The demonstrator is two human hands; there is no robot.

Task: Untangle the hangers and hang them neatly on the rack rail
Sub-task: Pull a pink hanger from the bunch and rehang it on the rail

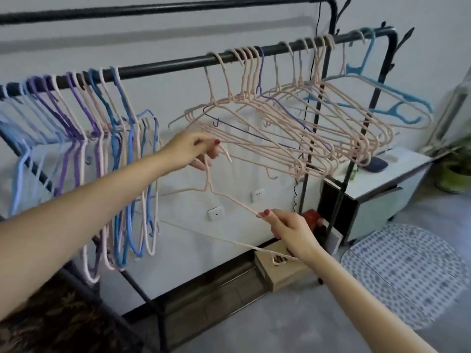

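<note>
A pale pink wire hanger (230, 200) hangs free in front of the rack, below the black rail (165, 66). My left hand (196, 151) pinches its neck just under the hook. My right hand (288, 229) pinches its right shoulder wire. On the rail's left side hang several blue, purple and pink hangers (84, 138), bunched and steeply tilted. On the right a tangled cluster of pink hangers (293, 123), with one dark purple one among them, hangs from the rail. A light blue plastic hanger (397, 108) hangs at the far right.
A higher black rail (153, 10) runs across the top. A white cabinet (377, 189) stands to the right behind the rack's post. A cardboard box (280, 273) and a dotted round mat (407, 273) lie on the floor. A potted plant (456, 174) is at the right edge.
</note>
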